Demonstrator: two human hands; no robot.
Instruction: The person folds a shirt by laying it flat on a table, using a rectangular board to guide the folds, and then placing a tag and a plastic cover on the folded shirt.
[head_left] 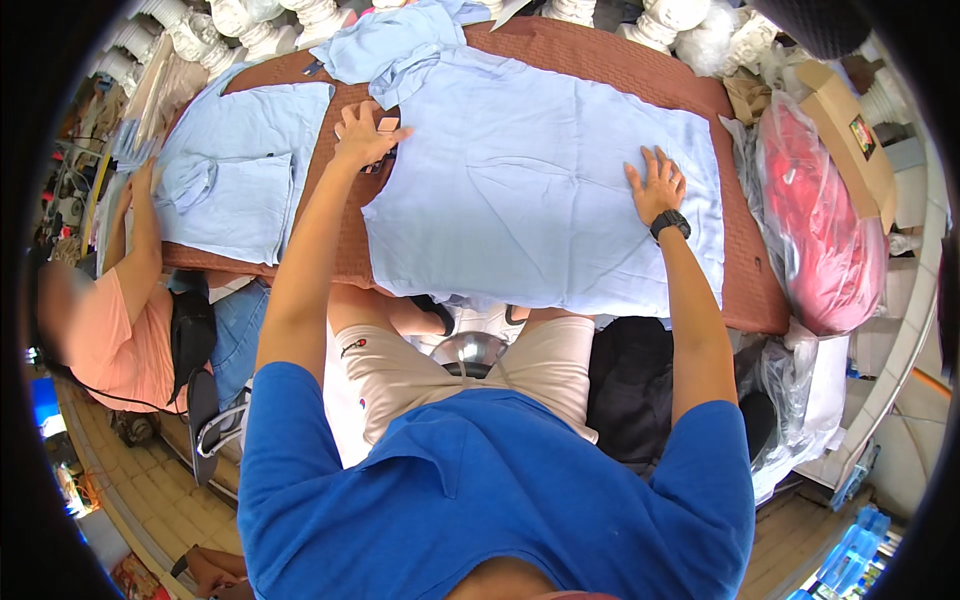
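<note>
A large light blue cloth garment (560,190) lies spread over a brown quilted cover (750,240) in front of me. My right hand (657,187) rests flat on the garment's right part, fingers apart. Beside its upper left edge, my left hand (368,137) has its fingers spread, with the thumb reaching onto the cloth. Partly under that hand is a small dark object with pale and orange patches (388,126); its kind is unclear. More bunched light blue cloth (410,50) lies beyond the garment's far left corner.
At the left, a person in a peach top (135,310) sits with a hand at another light blue garment (235,180). White ornate posts (250,25) line the far side. A plastic-wrapped red bundle (815,220) and a cardboard box (850,140) stand at the right.
</note>
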